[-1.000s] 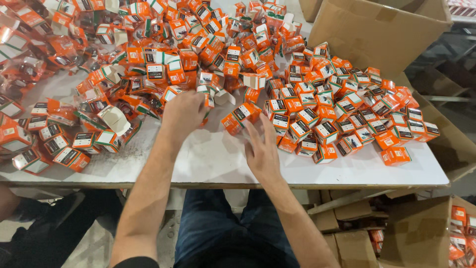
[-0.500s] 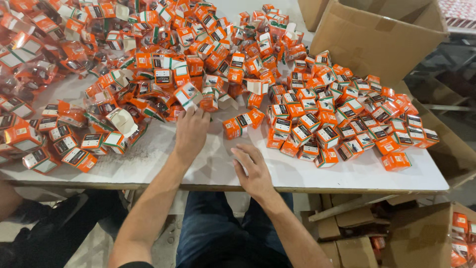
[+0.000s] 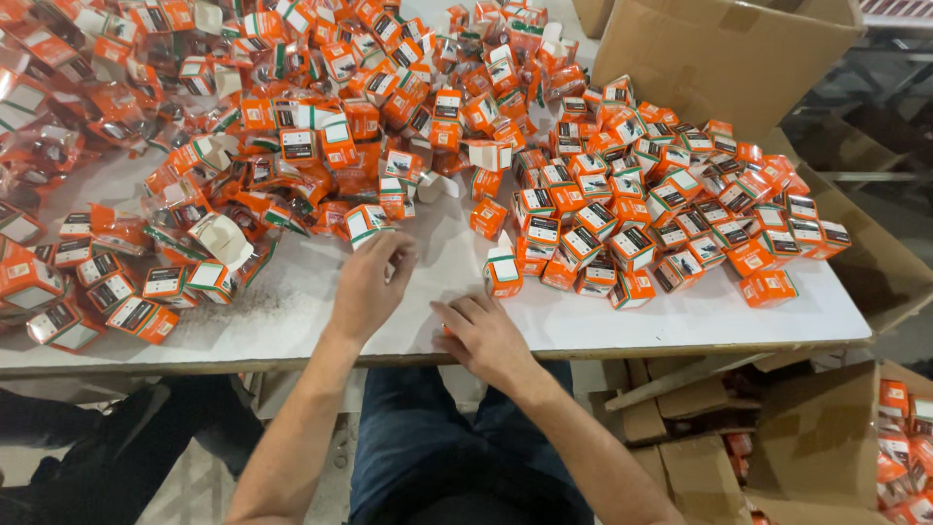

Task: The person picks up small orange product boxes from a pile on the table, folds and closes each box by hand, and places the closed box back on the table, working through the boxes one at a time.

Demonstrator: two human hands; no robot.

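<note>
While both hands rest on the white table (image 3: 292, 321), the left hand (image 3: 369, 287) curls loosely, fingertips at a small orange box (image 3: 367, 224) without gripping it. The right hand (image 3: 483, 335) lies knuckles up near the front edge, covering something orange; whether it grips is unclear. An open-flapped box (image 3: 502, 270) stands just beyond it. A cardboard carton (image 3: 724, 58) sits behind the heap.
</note>
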